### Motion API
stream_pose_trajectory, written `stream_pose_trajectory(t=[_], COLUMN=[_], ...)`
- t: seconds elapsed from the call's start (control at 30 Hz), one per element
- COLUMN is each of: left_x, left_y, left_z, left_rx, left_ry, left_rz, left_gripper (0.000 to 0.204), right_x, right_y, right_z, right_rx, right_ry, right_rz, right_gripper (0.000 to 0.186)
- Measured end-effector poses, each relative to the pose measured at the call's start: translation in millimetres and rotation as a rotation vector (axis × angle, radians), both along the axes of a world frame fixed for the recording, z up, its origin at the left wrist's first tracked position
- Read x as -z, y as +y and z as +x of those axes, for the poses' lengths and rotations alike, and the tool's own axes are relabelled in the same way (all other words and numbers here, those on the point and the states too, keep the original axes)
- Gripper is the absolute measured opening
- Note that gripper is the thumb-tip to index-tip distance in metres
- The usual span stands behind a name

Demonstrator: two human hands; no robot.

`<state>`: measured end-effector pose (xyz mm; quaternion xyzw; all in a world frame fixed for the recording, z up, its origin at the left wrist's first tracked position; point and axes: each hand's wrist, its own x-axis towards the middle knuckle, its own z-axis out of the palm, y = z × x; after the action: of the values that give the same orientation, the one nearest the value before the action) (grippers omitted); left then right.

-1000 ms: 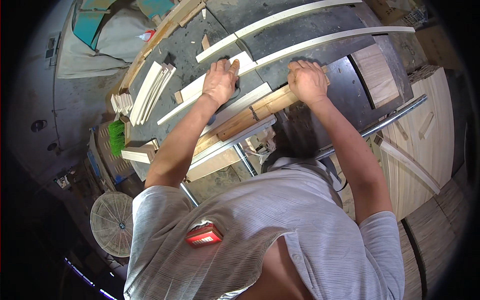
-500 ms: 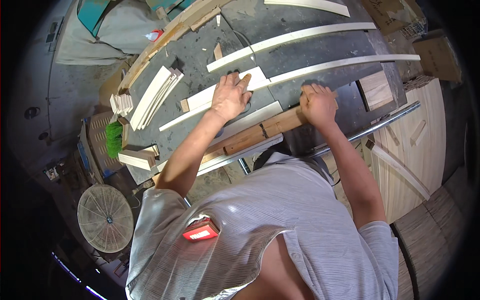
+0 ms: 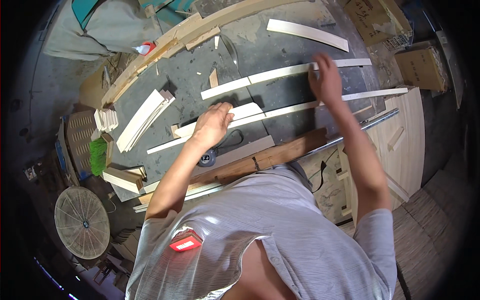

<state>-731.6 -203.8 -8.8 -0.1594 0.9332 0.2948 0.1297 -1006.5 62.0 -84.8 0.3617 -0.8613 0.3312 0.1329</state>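
Note:
My left hand (image 3: 211,126) is closed over a short pale wooden board (image 3: 245,109), fingers pressed together on it and thumb at its near side. Along that board's near edge runs a long thin wooden strip (image 3: 290,108). Farther off, a second strip (image 3: 280,72) lies across the dark worktable (image 3: 187,70). At this far strip is my right hand (image 3: 327,82), fingers over its far side and thumb apart on the near side. Slight blur hides whether the fingers touch it. Beside my left wrist sits a dark round case with a black strap, like a tape measure (image 3: 206,158).
Stacked curved pieces (image 3: 145,120) lie at the left, near a green brush (image 3: 98,156). A short curved piece (image 3: 307,34) is at the far right. A brown timber (image 3: 260,159) borders the near edge beside a metal pipe (image 3: 370,124). A fan (image 3: 82,222) stands lower left.
My right hand has left the brown timber at the near edge and reached out to the far strip. My left hand's fingers have drawn together on the short board. The whole view has shifted.

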Motion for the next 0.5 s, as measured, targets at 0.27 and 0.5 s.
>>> stream_pose_trajectory(t=[0.27, 0.5], left_x=[-83.2, -80.7], left_y=[-21.0, -139.6], left_z=[2.2, 76.7], left_rx=[0.138, -0.023], left_ry=[0.118, 0.334], left_rz=[-0.185, -0.576], left_gripper=[0.069, 0.073], right_x=[28.0, -6.7], right_y=[16.0, 51.8], right_z=[-173.6, -132.3], right_rx=[-0.004, -0.223], right_ry=[-0.202, -0.097], right_rz=[0.562, 0.369], right_gripper=[0.031, 0.04])
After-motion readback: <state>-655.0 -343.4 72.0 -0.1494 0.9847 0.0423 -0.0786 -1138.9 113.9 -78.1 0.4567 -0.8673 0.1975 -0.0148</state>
